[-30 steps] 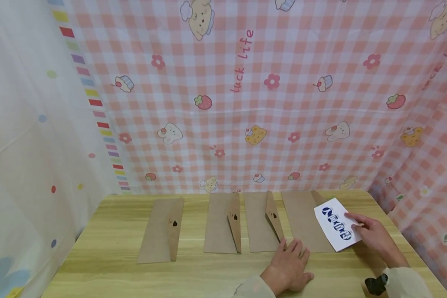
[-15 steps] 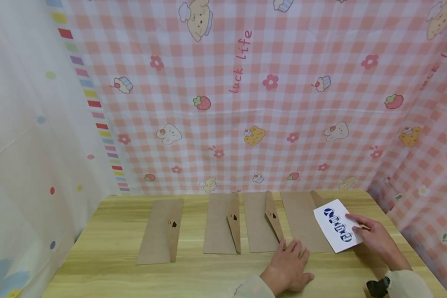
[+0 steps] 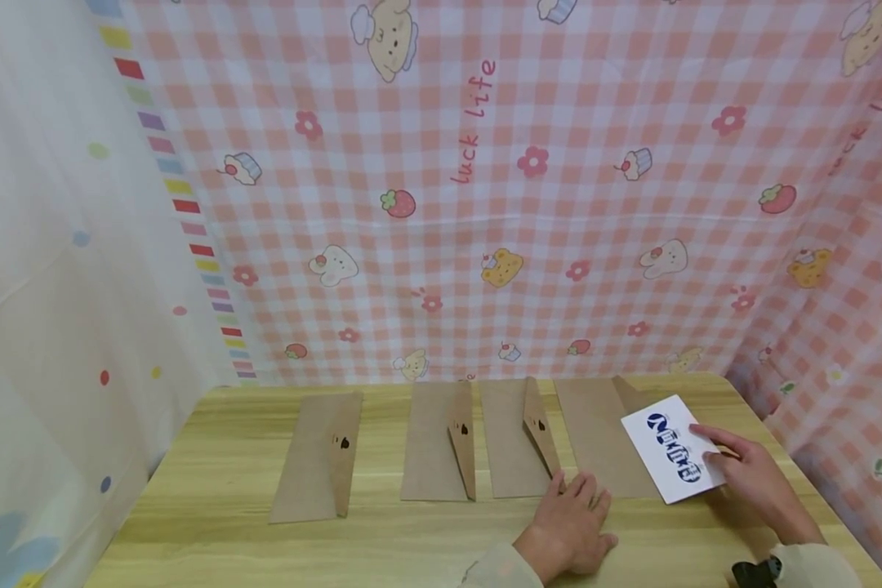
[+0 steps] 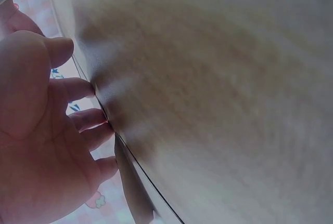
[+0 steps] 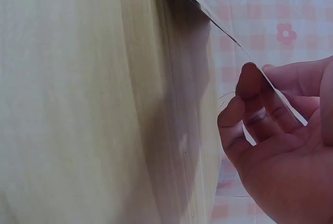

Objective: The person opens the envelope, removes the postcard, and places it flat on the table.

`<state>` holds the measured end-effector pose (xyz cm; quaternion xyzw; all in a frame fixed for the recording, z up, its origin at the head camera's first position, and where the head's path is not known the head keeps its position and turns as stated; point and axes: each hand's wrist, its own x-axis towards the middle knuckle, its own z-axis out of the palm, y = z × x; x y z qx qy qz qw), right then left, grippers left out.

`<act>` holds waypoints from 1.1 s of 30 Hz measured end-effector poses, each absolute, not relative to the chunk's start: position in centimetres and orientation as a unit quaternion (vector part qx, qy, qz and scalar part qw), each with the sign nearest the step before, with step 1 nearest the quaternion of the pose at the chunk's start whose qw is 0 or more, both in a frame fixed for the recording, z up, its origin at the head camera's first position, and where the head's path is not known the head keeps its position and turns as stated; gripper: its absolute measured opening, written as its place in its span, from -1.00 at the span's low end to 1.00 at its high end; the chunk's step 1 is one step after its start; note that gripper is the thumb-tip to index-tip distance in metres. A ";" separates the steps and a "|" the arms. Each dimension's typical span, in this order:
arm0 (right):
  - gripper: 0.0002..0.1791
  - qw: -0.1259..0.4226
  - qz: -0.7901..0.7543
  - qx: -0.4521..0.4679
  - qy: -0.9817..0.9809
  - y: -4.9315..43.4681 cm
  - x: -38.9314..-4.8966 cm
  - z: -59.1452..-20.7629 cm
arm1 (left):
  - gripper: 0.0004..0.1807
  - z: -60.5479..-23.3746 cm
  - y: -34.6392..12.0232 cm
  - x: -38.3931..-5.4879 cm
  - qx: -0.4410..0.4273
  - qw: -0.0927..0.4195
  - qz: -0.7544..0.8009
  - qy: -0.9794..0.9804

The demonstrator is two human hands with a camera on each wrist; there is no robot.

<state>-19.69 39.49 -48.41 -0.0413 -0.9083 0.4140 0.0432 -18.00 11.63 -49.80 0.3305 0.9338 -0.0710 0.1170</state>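
Note:
My right hand [image 3: 757, 478] pinches the right edge of a white card [image 3: 654, 457] with dark blue lettering-like print. The card is tilted above the table and overlaps the right side of the rightmost brown paper envelope [image 3: 595, 437], hiding most of its flap. In the right wrist view, the card [image 5: 229, 34] appears edge-on between thumb and fingers. My left hand [image 3: 569, 523] rests palm down, fingers extended, fingertips at the near edges of that envelope and the brown envelope [image 3: 505, 449] beside it. The left wrist view shows the hand [image 4: 47, 130] against the tabletop.
Farther left lie two more brown envelopes, one [image 3: 429, 449] near the middle and one [image 3: 305, 465] apart at the left. All are on a wood-grain table [image 3: 265, 555]. A pink checked curtain [image 3: 441, 327] hangs behind the table's far edge.
My right hand has drawn slightly right and nearer to me, carrying the white card with it. My left hand and the envelopes stay where they were.

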 end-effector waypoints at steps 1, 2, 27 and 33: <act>-0.50 0.048 0.411 -0.046 -0.909 39.5 -19.6 -48.4 | -0.36 -49.8 11.6 -18.0 0.331 0.118 -0.072 0.933; -0.51 0.052 0.409 -0.047 -0.910 39.6 -19.5 -48.4 | -0.36 -49.8 11.7 -18.0 0.332 0.116 -0.074 0.933; -0.47 0.052 0.436 -0.034 -0.898 40.4 -17.9 -48.4 | -0.36 -49.9 11.6 -18.0 0.335 0.116 -0.078 0.932; -0.46 0.040 0.458 -0.035 -0.888 40.5 -17.5 -48.5 | -0.35 -49.9 11.6 -18.0 0.333 0.123 -0.075 0.932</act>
